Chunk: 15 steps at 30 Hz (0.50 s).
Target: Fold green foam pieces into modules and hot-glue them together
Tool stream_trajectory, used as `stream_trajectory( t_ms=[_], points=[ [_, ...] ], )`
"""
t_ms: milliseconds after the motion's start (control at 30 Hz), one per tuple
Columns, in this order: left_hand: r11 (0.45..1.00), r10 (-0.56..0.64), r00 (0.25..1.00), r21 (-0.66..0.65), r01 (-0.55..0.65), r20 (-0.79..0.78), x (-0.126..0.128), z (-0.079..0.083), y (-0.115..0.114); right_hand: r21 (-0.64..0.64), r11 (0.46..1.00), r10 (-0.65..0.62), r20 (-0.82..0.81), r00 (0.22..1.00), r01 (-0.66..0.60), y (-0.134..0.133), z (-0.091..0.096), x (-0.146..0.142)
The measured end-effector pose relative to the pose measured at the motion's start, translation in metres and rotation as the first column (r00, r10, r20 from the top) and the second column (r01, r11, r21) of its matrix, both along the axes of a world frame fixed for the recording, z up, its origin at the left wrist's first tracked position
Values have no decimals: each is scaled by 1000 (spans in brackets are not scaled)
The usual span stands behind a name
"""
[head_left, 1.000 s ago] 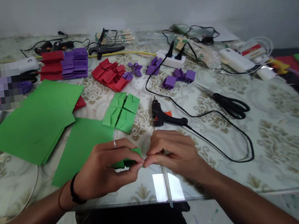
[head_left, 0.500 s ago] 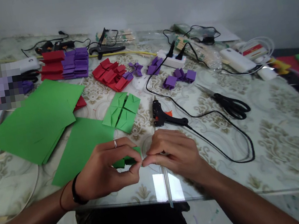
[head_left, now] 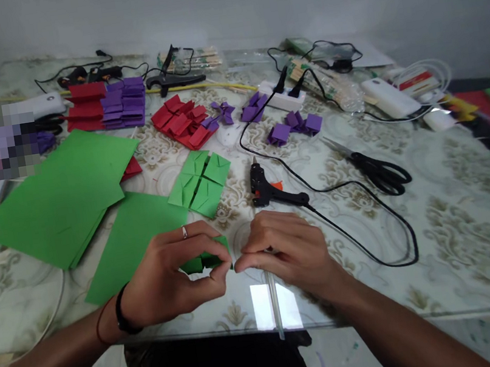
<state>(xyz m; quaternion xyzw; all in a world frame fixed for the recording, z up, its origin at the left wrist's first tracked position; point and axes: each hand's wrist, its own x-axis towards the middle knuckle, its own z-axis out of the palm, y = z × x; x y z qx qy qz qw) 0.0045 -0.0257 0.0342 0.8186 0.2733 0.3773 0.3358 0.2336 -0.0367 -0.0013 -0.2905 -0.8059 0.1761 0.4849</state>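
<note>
My left hand [head_left: 173,274], with a ring and a dark wristband, pinches a small folded green paper piece [head_left: 208,259] just above the near table edge. My right hand [head_left: 285,250] is closed in a pinch, its fingertips meeting the left hand's at the right end of that paper. Most of the green piece is hidden by my fingers. A clear glue stick [head_left: 274,302] lies under my right hand. Behind my hands lie folded green squares [head_left: 199,183] and a black glue gun [head_left: 269,191].
Green sheets [head_left: 60,199] lie at left, with another green sheet [head_left: 131,240] nearer me. Red folded pieces [head_left: 180,122], purple folded pieces [head_left: 292,126], stacked red and purple paper [head_left: 107,105], black scissors [head_left: 374,171], a power strip [head_left: 282,100] and cables fill the patterned table [head_left: 465,236].
My fingers shifted slightly on the green piece, and the left hand has turned it a little so more green shows. Nothing else on the table moved.
</note>
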Motion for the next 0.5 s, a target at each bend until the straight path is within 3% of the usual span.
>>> stream_trajectory(
  t_ms=[500],
  points=[
    [996,-82,997,41,82,3,-1,-5,0,15,1000,25,-27,999,-25,0,1,1]
  ],
)
